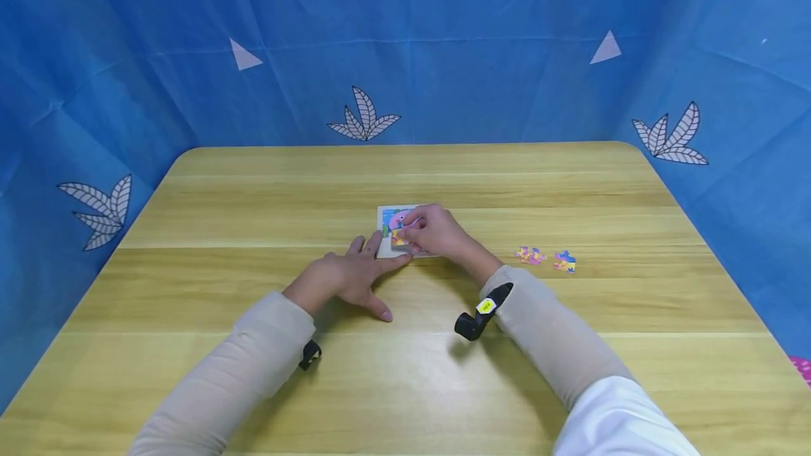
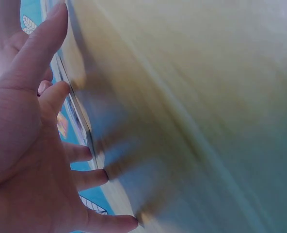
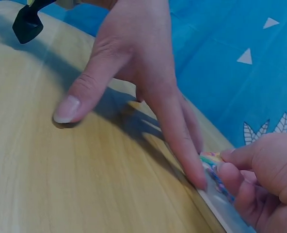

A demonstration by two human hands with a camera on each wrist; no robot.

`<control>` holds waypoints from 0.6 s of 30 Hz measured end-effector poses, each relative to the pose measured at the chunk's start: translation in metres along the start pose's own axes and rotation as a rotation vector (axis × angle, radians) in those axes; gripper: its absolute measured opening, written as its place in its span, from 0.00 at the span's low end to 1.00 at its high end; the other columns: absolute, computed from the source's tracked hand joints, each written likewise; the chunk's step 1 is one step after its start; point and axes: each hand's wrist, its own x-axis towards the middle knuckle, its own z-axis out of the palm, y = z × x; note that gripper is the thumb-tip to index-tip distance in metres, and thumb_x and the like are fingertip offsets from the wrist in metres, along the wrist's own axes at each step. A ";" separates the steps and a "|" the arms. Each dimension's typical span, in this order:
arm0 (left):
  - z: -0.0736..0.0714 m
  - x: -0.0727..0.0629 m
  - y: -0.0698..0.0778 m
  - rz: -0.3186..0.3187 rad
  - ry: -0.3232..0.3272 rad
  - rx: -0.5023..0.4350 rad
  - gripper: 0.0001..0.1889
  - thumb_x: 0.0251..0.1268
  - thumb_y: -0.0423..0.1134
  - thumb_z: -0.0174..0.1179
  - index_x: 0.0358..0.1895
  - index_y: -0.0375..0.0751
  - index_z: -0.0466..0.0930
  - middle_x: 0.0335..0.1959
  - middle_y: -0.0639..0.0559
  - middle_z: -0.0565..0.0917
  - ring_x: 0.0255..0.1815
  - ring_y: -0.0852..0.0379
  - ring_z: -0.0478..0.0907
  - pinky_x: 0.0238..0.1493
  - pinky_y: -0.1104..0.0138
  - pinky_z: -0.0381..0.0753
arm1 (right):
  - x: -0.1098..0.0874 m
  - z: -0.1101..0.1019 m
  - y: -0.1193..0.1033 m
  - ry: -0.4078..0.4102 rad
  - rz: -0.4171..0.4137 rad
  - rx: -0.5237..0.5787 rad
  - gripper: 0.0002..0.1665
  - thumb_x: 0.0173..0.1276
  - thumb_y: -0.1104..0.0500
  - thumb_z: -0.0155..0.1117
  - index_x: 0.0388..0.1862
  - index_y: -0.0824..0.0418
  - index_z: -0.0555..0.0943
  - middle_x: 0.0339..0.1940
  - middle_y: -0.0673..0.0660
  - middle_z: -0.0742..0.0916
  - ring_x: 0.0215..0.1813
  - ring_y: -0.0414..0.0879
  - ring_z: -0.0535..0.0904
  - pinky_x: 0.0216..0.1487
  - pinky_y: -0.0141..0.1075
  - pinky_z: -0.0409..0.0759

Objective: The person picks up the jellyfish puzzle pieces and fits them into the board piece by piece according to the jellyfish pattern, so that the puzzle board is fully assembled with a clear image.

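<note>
A small jigsaw puzzle board (image 1: 384, 250) with a pale frame and a pink cartoon figure lies at the middle of the table. My right hand (image 1: 438, 232) pinches a yellow puzzle piece (image 1: 399, 236) between thumb and fingers, close over the board's lower left part. Much of the board's right side is hidden behind this hand. My left hand (image 1: 345, 276) lies spread, its fingertips at the board's left and front edges. In the right wrist view the puzzle piece (image 3: 211, 157) shows yellow and green beside the left index finger. The left wrist view shows the left hand (image 2: 32, 145) with straight fingers.
To the right of the board lie loose puzzle pieces: a pink and yellow cluster (image 1: 530, 255) and a blue and yellow piece (image 1: 564, 262). The wooden table (image 1: 253, 195) is bordered by a blue cloth (image 1: 456, 90) at the back and sides.
</note>
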 end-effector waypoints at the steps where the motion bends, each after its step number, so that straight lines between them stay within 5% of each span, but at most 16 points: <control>1: 0.000 0.000 0.000 0.002 0.000 -0.003 0.51 0.45 0.70 0.62 0.72 0.78 0.41 0.76 0.41 0.29 0.75 0.33 0.32 0.59 0.31 0.54 | 0.001 0.001 0.000 -0.001 0.003 0.002 0.13 0.64 0.60 0.65 0.44 0.65 0.80 0.24 0.56 0.84 0.21 0.43 0.80 0.20 0.29 0.72; 18: 0.000 -0.002 -0.002 0.025 0.005 -0.001 0.51 0.46 0.67 0.64 0.72 0.78 0.39 0.76 0.42 0.28 0.75 0.33 0.31 0.58 0.30 0.54 | 0.005 0.018 -0.008 0.015 0.078 -0.023 0.05 0.62 0.60 0.66 0.30 0.61 0.82 0.22 0.54 0.86 0.19 0.41 0.79 0.19 0.27 0.69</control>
